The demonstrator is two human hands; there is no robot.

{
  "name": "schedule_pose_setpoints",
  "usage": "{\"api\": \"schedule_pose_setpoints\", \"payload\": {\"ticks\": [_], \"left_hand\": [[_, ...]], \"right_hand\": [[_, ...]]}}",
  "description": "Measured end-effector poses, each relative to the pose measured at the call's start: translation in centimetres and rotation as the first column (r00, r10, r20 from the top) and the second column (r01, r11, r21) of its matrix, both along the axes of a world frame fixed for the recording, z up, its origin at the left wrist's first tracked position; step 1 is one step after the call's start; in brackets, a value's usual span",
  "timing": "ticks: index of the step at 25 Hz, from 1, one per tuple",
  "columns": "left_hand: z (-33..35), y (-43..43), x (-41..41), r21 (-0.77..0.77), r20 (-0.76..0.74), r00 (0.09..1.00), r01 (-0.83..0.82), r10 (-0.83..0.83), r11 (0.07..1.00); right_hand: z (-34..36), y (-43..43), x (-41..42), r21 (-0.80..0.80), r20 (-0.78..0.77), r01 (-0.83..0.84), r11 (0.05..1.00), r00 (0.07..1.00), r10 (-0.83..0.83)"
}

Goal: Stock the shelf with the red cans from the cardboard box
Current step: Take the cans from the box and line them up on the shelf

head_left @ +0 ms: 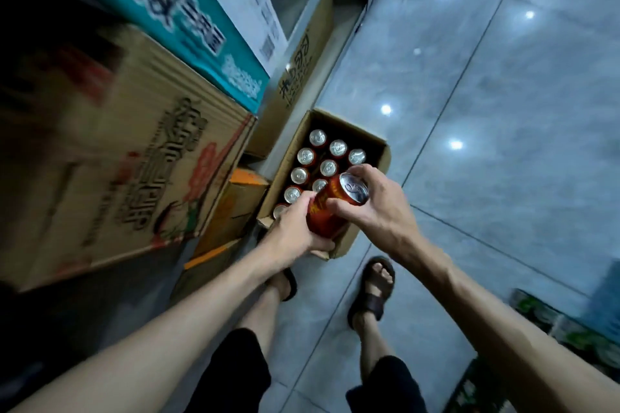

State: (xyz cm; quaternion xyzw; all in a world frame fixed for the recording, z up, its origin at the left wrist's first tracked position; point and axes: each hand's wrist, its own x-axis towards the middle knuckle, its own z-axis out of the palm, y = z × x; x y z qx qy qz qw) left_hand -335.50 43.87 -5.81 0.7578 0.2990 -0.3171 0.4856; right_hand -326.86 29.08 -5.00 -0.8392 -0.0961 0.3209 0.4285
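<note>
Both hands are wrapped around one red can (330,211), held tilted above the near end of the open cardboard box (380,157): the left hand (292,231) is closed on its lower body, the right hand (379,201) on its silver top. More cans (317,138) are stood upright inside the box on the tiled floor (503,111).

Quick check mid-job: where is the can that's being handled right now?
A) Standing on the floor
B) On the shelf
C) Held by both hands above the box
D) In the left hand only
C: the left hand and right hand both grip the red can, tilted above the open box of cans.
</note>
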Motion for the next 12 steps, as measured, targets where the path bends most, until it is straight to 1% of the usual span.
{"api": "schedule_pose_setpoints", "payload": {"ticks": [2,3,4,6,8,10,12], "left_hand": [[7.4,-0.1,1.1,-0.019,0.071,0.997,0.009,-0.008,1.000],[11.5,0.0,1.5,-0.060,0.116,0.993,-0.004,0.011,0.998],[15.7,0.0,1.8,-0.124,0.163,0.985,-0.030,0.050,0.992],[24.0,0.3,2.0,-0.285,0.210,0.966,-0.085,0.149,0.955],[31.6,0.8,1.5,-0.443,0.220,0.948,-0.112,0.229,0.889],[37.3,1.3,0.8,-0.574,0.211,0.939,-0.105,0.271,0.812],[42.3,1.7,-0.7,-0.616,0.231,0.911,-0.135,0.342,0.776]], "right_hand": [[7.5,-0.3,1.7,0.038,-0.009,0.023,0.999,1.000,-0.023],[11.4,-0.4,2.5,0.073,-0.020,0.027,0.997,0.999,-0.026],[15.3,-0.6,3.2,0.123,-0.042,0.030,0.992,0.999,-0.025],[23.0,-0.7,4.3,0.230,-0.067,-0.001,0.973,0.998,0.017],[30.2,-0.4,4.7,0.320,-0.044,-0.081,0.944,0.994,0.100],[36.0,0.5,4.9,0.364,0.013,-0.174,0.915,0.983,0.182],[41.6,2.0,4.9,0.378,0.087,-0.299,0.877,0.954,0.287]]}}
